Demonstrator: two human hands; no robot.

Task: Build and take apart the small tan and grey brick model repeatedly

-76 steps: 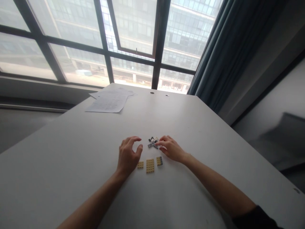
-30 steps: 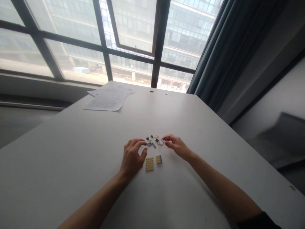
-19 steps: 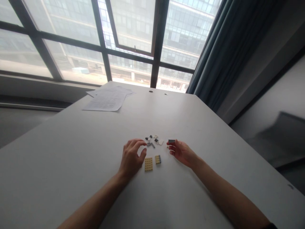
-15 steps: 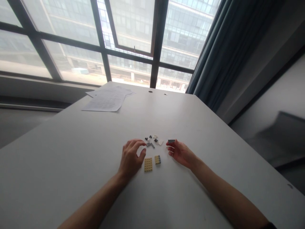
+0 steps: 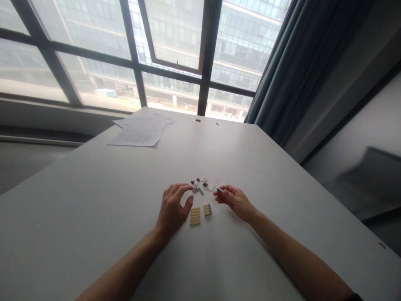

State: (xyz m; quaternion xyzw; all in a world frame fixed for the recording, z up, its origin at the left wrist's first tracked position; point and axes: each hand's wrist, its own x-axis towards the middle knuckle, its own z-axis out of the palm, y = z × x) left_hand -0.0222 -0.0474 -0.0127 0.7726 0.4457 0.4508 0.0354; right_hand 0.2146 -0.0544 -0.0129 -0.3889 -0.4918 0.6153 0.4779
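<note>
A small dark-grey plastic brick piece (image 5: 220,190) is pinched in the right hand (image 5: 234,200). Nearby, grey studded pieces (image 5: 200,191) lie loose beside the open, curved left hand (image 5: 175,205), with small black and white pieces (image 5: 205,184) also unjoined. Nearer the person, a tan-and-grey studded block (image 5: 207,210) looks partly assembled, beside a bare tan studded plate (image 5: 194,216) on the white table (image 5: 244,154).

Smooth, faintly glossy white tabletop (image 5: 134,175); studded plastic-looking tan plate (image 5: 195,216); matt paper sheets (image 5: 139,133).

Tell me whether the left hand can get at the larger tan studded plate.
Likely yes: the left hand is open close beside the larger tan studded plate, with nothing visible covering it.
</note>
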